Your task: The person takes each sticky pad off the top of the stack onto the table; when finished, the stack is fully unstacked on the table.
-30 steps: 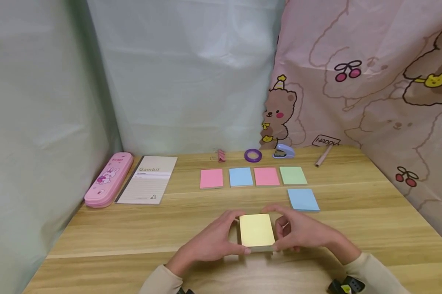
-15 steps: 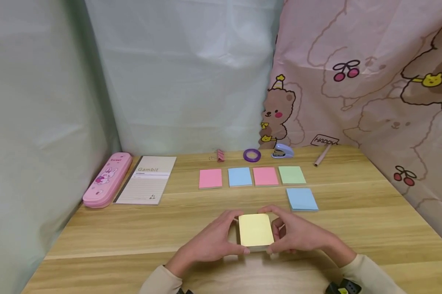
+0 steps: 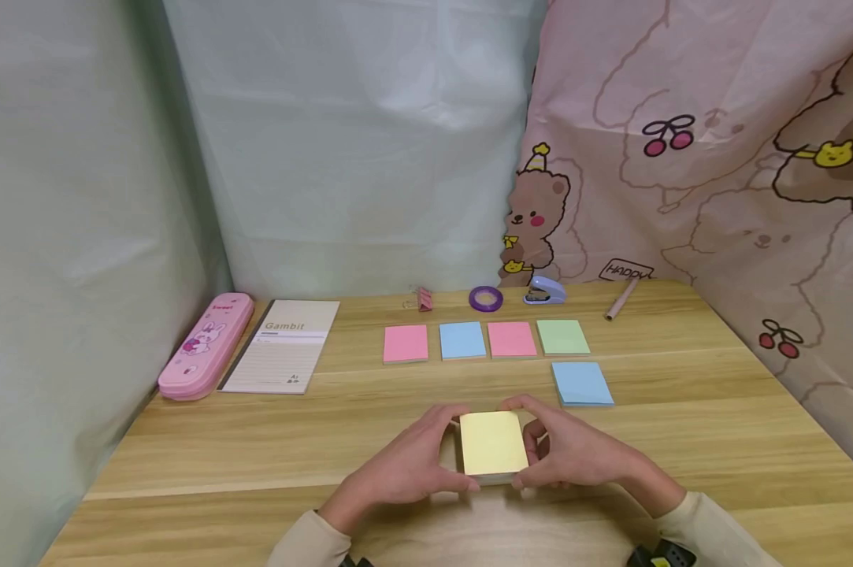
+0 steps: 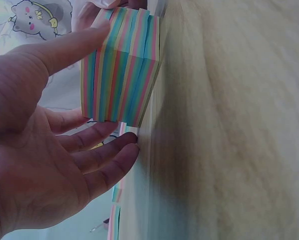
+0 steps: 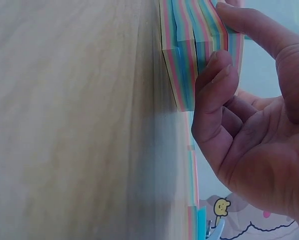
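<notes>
Both hands hold a stack of sticky note pads [image 3: 494,443] at the front middle of the table, a yellow sheet uppermost. Its sides show many coloured stripes in the left wrist view, with the pad layers slightly out of line. My left hand [image 3: 415,463] grips the left side, thumb along the near face and index finger at the far corner. On the right side, my right hand [image 3: 582,450] pinches the stack the same way, its other fingers curled inward against the side. Beyond it lies a single blue sticky note pad [image 3: 583,384].
Behind stand a row of pads: pink [image 3: 406,344], blue [image 3: 462,341], another pink and green [image 3: 563,337]. Farther back are a binder clip [image 3: 424,299], purple tape roll [image 3: 486,298], stapler [image 3: 545,291] and pen [image 3: 621,300]. A notebook [image 3: 282,346] and pink pencil case [image 3: 208,346] lie left.
My right hand has shifted slightly left, its thumb and index finger now farther over the stack's edges. My left hand and the stack stay nearly in place.
</notes>
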Demonstrator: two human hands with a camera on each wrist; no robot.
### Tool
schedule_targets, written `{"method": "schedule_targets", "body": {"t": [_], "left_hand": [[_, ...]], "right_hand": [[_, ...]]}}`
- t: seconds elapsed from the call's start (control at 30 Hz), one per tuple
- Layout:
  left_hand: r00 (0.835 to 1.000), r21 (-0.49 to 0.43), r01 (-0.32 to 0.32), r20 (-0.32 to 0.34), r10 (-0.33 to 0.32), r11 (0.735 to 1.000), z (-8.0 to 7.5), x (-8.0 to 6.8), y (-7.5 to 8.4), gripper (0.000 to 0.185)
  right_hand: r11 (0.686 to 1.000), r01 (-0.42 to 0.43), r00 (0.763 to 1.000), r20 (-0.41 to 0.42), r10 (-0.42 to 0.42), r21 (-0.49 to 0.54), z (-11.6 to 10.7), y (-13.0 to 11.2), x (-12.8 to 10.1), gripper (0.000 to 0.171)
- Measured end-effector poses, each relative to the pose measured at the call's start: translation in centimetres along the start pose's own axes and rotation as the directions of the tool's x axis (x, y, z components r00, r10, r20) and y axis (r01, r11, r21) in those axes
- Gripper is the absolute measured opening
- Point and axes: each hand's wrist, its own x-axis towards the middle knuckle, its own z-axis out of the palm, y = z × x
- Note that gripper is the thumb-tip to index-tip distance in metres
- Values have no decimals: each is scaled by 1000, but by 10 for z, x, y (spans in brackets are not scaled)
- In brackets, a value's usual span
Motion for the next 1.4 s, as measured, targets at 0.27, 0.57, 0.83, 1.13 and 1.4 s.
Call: {"method": "schedule_targets", "body": {"t": [0.27, 0.57, 0.83, 1.13, 1.4], "left_hand": [[1000, 16, -26, -1, 26, 1000, -1, 0, 0, 87], [999, 21, -41, 4, 41, 999, -1, 0, 1, 84], [999, 30, -36, -1, 36, 999, -1, 0, 1, 82], [1000, 46, -13, -4, 13, 999, 0, 0, 1, 81], [1000, 42, -3, -2, 3, 999, 0, 0, 1, 82]], "right_hand": [[1000, -18, 1000, 3, 18, -7, -1, 1, 1, 90], [1000, -27, 1000, -1, 27, -5, -3, 2, -1, 91], [999, -44, 999, -4, 44, -24, -7, 1, -5, 91], [999, -30, 999, -17, 30, -11, -19, 1, -8, 93], [998, 41, 998, -50, -44, -46, -41, -1, -9, 93]]}}
